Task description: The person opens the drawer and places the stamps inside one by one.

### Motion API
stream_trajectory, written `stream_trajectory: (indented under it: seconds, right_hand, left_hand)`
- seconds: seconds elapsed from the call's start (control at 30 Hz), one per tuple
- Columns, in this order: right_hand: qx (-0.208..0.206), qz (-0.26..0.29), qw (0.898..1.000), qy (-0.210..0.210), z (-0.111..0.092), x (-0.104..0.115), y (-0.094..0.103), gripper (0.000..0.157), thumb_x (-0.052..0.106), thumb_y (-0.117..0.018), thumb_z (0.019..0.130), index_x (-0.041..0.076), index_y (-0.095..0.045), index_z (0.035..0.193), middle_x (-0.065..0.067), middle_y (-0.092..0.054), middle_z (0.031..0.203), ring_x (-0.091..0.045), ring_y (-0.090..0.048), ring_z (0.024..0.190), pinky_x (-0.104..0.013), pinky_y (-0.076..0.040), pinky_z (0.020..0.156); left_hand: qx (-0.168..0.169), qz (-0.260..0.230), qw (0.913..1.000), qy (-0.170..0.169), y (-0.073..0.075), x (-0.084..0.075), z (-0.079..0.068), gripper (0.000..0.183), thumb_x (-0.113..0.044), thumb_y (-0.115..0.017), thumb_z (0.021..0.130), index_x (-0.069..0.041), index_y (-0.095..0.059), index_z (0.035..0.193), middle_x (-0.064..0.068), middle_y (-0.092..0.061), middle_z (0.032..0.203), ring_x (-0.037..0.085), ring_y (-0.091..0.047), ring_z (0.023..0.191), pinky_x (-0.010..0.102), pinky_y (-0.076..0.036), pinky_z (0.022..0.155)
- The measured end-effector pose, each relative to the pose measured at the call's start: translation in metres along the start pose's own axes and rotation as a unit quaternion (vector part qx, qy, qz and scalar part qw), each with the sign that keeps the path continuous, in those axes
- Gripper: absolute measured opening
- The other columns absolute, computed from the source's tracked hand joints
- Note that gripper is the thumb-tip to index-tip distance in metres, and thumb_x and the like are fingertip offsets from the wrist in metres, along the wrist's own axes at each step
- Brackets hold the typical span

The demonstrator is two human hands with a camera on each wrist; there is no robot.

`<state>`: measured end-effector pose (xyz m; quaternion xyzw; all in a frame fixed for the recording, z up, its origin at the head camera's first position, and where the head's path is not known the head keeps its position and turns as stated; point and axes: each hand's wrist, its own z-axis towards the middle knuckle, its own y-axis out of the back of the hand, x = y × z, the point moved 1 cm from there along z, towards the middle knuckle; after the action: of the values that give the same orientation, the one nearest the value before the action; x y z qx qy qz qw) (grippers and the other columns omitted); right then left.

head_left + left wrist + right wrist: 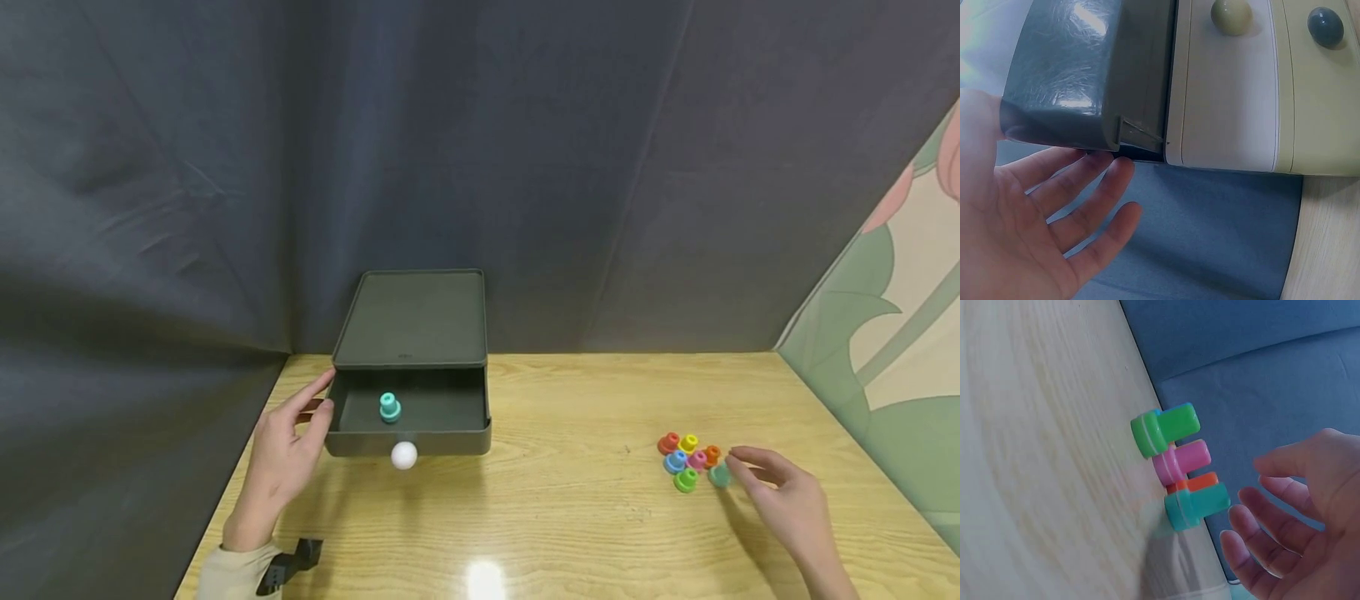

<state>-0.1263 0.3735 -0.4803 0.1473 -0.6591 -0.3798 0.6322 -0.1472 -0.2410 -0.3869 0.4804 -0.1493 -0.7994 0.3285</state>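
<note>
On the counter, beside the right hand, with fingers relaxed and parted: a teal peg, smooth, with a narrow stem on a wide round base. Clustered next to it: like-shaped pegs in red, yellow, blue, pink, orange and green. At the left hand, with fingers loosely extended: the side of a pulled-out dark drawer. From the head only: a white knob on its front, a turquoise peg inside. From the left wrist only: two lower drawers, pale and yellow-green. From the right wrist: a slight gap between fingertips and teal peg.
</note>
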Motion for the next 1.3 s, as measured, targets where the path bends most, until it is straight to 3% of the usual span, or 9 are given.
stream_trajectory:
  seconds: [0.1, 0.23, 0.33, 0.43, 0.53, 0.63, 1.03, 1.23, 1.3]
  right_hand:
    - [0.007, 0.0, 1.0, -0.002, 0.0, -0.003, 0.0, 0.049, 0.042, -0.071, 0.103, 0.0, -0.073, 0.129, 0.042, -0.06, 0.096, 0.021, -0.054, 0.081, -0.018, -0.05, 0.065]
    - [0.037, -0.009, 0.999, -0.012, 0.001, -0.006, 0.0, 0.054, 0.043, -0.07, 0.103, -0.002, -0.069, 0.134, -0.002, -0.082, 0.11, 0.016, -0.059, 0.078, -0.02, -0.051, 0.065]
    - [0.069, -0.012, 0.997, -0.022, 0.003, -0.009, 0.0, 0.06, 0.045, -0.068, 0.104, -0.003, -0.064, 0.14, -0.028, -0.072, 0.13, 0.016, -0.06, 0.079, -0.021, -0.052, 0.067]
    - [0.086, -0.024, 0.996, -0.021, 0.005, -0.011, -0.002, 0.064, 0.048, -0.066, 0.104, -0.003, -0.061, 0.142, -0.032, -0.066, 0.139, 0.009, -0.064, 0.085, -0.021, -0.053, 0.067]
    - [0.083, -0.035, 0.996, -0.007, 0.005, -0.012, -0.003, 0.062, 0.048, -0.066, 0.104, -0.002, -0.063, 0.141, -0.032, -0.064, 0.142, -0.018, -0.076, 0.098, -0.021, -0.053, 0.067]
    - [0.076, -0.044, 0.996, 0.003, 0.005, -0.012, -0.003, 0.061, 0.048, -0.067, 0.104, -0.001, -0.065, 0.139, -0.031, -0.064, 0.142, -0.039, -0.074, 0.107, -0.021, -0.051, 0.068]
    - [0.087, -0.04, 0.995, -0.034, 0.0, -0.02, -0.006, 0.069, 0.052, -0.064, 0.104, -0.005, -0.061, 0.142, -0.034, -0.068, 0.133, -0.055, -0.068, 0.117, -0.027, -0.051, 0.068]
    - [0.07, -0.038, 0.996, -0.027, 0.003, -0.018, -0.007, 0.066, 0.051, -0.065, 0.104, -0.005, -0.063, 0.139, -0.033, -0.07, 0.131, -0.052, -0.071, 0.113, -0.023, -0.05, 0.065]
    - [0.068, -0.037, 0.997, -0.026, 0.003, -0.018, -0.007, 0.066, 0.051, -0.066, 0.104, -0.004, -0.064, 0.139, -0.032, -0.07, 0.13, -0.043, -0.075, 0.105, -0.022, -0.051, 0.065]
  left_hand:
    - [0.001, -0.002, 1.0, 0.0, 0.0, 0.0, 0.0, 0.043, -0.01, -0.058, 0.105, -0.015, -0.067, 0.147, 0.018, -0.072, 0.138, 0.03, -0.075, 0.106, 0.001, -0.043, 0.085]
    - [0.007, -0.004, 1.0, 0.006, 0.0, 0.0, 0.0, 0.043, -0.011, -0.058, 0.106, -0.015, -0.066, 0.148, 0.018, -0.071, 0.139, 0.033, -0.075, 0.106, 0.002, -0.044, 0.084]
    - [0.008, -0.003, 0.9999, 0.007, 0.0, 0.0, 0.0, 0.043, -0.011, -0.058, 0.106, -0.014, -0.066, 0.148, 0.018, -0.071, 0.139, 0.034, -0.075, 0.106, 0.002, -0.043, 0.084]
    - [0.009, -0.002, 0.9999, 0.008, 0.0, -0.001, 0.0, 0.043, -0.011, -0.058, 0.106, -0.015, -0.066, 0.148, 0.017, -0.071, 0.14, 0.033, -0.075, 0.106, 0.001, -0.043, 0.085]
    - [0.012, -0.005, 0.9999, 0.007, 0.001, -0.002, 0.002, 0.043, -0.012, -0.057, 0.107, -0.015, -0.065, 0.149, 0.018, -0.07, 0.141, 0.035, -0.075, 0.106, 0.003, -0.044, 0.082]
    - [0.016, -0.008, 0.9998, 0.009, 0.002, -0.002, 0.003, 0.043, -0.013, -0.056, 0.107, -0.016, -0.064, 0.15, 0.017, -0.069, 0.143, 0.036, -0.075, 0.108, 0.005, -0.045, 0.081]
    - [0.02, -0.01, 0.9997, 0.012, 0.0, 0.0, -0.002, 0.043, -0.011, -0.057, 0.107, -0.014, -0.065, 0.148, 0.018, -0.07, 0.141, 0.03, -0.075, 0.106, 0.003, -0.045, 0.085]
    - [0.015, -0.005, 0.9998, 0.012, 0.001, -0.002, 0.0, 0.042, -0.012, -0.057, 0.107, -0.014, -0.065, 0.148, 0.017, -0.07, 0.142, 0.029, -0.075, 0.106, 0.002, -0.045, 0.085]
    - [0.015, -0.006, 0.9998, 0.011, 0.002, -0.002, 0.0, 0.042, -0.012, -0.057, 0.107, -0.014, -0.065, 0.148, 0.017, -0.069, 0.143, 0.029, -0.075, 0.106, 0.003, -0.045, 0.085]
